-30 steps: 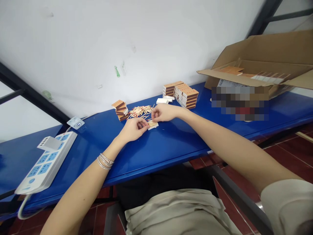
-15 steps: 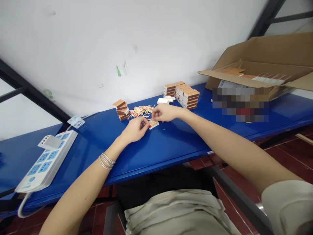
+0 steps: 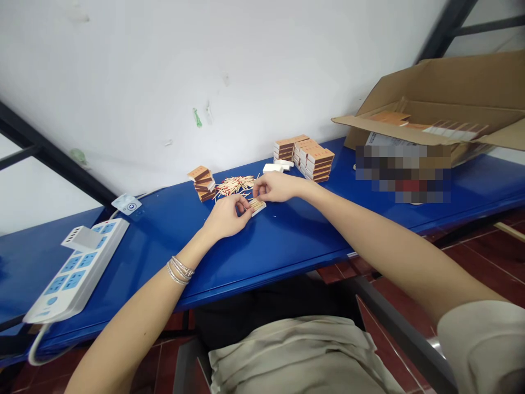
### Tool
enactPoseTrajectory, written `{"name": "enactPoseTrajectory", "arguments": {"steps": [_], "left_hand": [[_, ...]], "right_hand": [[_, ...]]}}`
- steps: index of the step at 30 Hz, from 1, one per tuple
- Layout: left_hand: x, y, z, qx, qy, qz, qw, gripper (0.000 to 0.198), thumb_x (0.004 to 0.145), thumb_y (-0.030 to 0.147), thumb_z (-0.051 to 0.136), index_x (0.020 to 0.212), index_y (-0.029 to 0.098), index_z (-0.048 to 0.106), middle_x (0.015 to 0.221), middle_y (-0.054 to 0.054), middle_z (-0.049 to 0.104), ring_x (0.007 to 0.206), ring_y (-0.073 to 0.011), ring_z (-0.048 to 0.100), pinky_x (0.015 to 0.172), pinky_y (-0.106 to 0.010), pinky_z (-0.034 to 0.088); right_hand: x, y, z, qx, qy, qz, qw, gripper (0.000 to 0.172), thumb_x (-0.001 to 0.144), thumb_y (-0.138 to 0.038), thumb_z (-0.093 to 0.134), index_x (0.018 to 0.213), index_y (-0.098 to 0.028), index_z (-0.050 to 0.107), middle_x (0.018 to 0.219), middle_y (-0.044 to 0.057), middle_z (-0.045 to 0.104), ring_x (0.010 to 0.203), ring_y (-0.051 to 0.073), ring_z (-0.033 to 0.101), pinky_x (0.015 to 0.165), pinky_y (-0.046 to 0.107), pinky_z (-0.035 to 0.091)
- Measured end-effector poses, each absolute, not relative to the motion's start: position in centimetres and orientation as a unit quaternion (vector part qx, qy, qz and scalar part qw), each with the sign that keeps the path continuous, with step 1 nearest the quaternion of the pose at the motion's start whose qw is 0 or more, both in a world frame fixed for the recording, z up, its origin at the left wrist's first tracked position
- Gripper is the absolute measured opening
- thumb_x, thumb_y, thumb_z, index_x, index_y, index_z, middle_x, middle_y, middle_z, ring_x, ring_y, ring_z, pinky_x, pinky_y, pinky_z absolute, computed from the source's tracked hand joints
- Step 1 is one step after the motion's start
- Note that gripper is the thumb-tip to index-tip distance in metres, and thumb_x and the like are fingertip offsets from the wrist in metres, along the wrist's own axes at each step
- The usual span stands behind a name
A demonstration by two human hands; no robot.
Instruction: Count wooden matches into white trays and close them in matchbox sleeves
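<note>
A small white tray of matches (image 3: 258, 207) lies on the blue table between my hands. My left hand (image 3: 228, 216) is at its left end, thumb and fingers pinched together over the match heads; what they grip is too small to make out. At the tray's far side, my right hand (image 3: 274, 187) has its thumb and index finger closed near the matches, and anything between them is hidden. Just beyond lies a loose pile of red-tipped matches (image 3: 235, 186). White trays (image 3: 274, 167) sit behind my right hand.
Small matchboxes (image 3: 203, 183) are stacked left of the pile, with larger matchbox stacks (image 3: 314, 158) at the back right. An open cardboard box (image 3: 443, 109) stands far right. A white power strip (image 3: 80, 273) lies on the left of the blue table (image 3: 287, 235).
My left fingertips have shifted slightly right onto the tray's end, covering match heads that showed before. My right hand has barely moved.
</note>
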State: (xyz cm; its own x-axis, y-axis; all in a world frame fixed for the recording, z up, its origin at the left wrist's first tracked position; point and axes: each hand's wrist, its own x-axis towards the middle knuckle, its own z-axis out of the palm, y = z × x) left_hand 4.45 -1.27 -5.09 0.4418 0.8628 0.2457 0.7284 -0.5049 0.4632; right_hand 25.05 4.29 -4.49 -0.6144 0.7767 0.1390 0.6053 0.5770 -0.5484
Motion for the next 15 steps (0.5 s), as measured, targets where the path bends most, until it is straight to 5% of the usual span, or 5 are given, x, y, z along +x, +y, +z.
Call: {"name": "enactPoseTrajectory", "arguments": {"steps": [8,15], "left_hand": [[3.46,-0.91,-5.20,0.861,0.452,0.167,0.166,0.028,0.074,0.043,0.071,0.071,0.019,0.057,0.065,0.001,0.060,0.055,-0.0122,0.051,0.053,-0.026,0.039],[3.69,-1.26,-5.07,0.875,0.411,0.177,0.185,0.014,0.081,0.032,0.064,0.080,0.018,0.061,0.068,0.001,0.058,0.056,-0.0114,0.050,0.054,-0.026,0.041]], "right_hand": [[25.27,3.98,-4.12,-0.355,-0.894,0.234,0.143,0.066,0.055,-0.044,0.084,0.114,-0.018,0.070,0.107,0.007,0.068,0.078,0.016,0.058,0.066,0.026,0.043],[24.71,3.37,-3.76,-0.372,-0.884,0.262,0.106,0.053,0.067,-0.041,0.079,0.107,-0.008,0.072,0.085,0.005,0.071,0.066,0.014,0.055,0.062,0.026,0.040]]}}
